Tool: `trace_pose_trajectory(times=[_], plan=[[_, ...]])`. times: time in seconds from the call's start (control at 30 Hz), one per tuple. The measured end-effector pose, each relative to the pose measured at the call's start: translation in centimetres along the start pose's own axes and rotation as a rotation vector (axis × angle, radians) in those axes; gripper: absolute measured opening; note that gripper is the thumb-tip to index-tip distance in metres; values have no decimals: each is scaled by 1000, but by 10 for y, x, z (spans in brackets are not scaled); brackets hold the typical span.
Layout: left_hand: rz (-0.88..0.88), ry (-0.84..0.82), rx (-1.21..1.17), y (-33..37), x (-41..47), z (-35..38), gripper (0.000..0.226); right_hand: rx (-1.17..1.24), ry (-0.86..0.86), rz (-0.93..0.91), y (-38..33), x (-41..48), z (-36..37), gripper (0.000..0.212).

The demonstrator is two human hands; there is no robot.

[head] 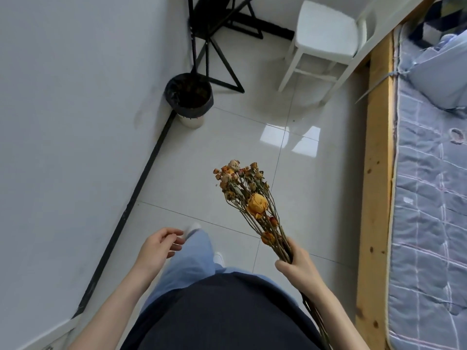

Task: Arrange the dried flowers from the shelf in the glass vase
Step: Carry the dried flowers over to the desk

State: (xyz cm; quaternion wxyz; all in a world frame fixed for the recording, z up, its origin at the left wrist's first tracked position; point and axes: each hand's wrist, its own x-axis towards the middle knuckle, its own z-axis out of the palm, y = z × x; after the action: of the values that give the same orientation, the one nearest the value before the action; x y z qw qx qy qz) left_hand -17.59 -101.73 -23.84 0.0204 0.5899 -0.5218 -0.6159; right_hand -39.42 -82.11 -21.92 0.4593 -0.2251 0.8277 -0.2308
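Clutching the dried flowers (252, 198) low on the stems in the right grip (300, 265), wrapped tight round the bundle, heads tipped toward 11 o'clock, probably to spare brittle blooms while walking. Left grip (159, 245) at 9 o'clock, slack, holding nothing. Further out: bin (189, 97) at 11, stool (326, 29) at 1, bed frame (376, 173) at 3, narrowing the floor. No glass vase in view.

No text, label, brand, number or sign can be read anywhere in this view.
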Motion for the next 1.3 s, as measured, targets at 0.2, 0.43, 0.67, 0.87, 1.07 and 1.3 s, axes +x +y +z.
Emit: trace_pose_trajectory(times=[0.2, 0.43, 0.67, 0.87, 1.07, 1.3], plan=[[-25, -63, 37, 78, 88, 9, 22, 45, 56, 64, -39, 76, -40, 28], [46, -146, 142, 203, 201, 14, 23, 136, 193, 98, -103, 170, -90, 33], [80, -166, 206, 306, 281, 23, 23, 206, 240, 113, -151, 247, -148, 39], [45, -154, 226, 369, 337, 61, 23, 194, 204, 90, -168, 329, -215, 34], [53, -99, 168, 454, 390, 123, 22, 175, 169, 27, -182, 418, -312, 34], [48, -89, 85, 544, 435, 184, 21, 135, 172, 2, -203, 494, -416, 28]])
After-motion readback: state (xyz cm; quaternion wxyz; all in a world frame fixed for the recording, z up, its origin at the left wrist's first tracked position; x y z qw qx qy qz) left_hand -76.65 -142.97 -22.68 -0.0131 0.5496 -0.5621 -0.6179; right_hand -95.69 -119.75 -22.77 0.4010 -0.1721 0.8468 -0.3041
